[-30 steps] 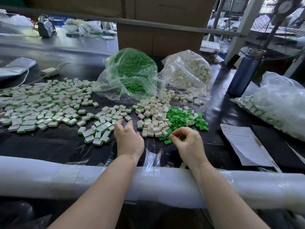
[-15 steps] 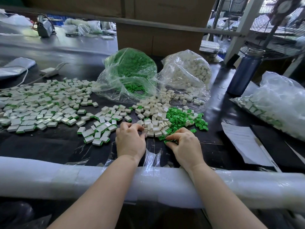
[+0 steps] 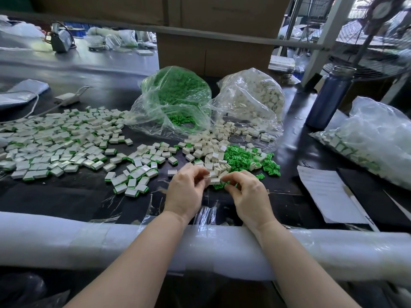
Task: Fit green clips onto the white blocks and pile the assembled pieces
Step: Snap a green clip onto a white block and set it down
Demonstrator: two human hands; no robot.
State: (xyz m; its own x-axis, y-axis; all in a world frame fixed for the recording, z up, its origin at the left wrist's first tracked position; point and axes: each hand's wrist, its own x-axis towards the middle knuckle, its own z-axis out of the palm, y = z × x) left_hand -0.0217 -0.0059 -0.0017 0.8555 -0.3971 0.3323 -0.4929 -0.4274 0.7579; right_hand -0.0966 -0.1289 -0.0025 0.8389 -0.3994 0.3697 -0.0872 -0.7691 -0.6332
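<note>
Many assembled pieces covered the bench at left; both hands pinched a block; loose blocks and clips remained.

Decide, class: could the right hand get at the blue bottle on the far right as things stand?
Probably yes. The right hand has bare dark table between it and the blue bottle; only the loose green clips lie low along the way. But its fingers are busy now, curled by a white block.

green clips, white blocks, white-and-green pieces, black table, blue bottle, brown boxes, white paper
</note>
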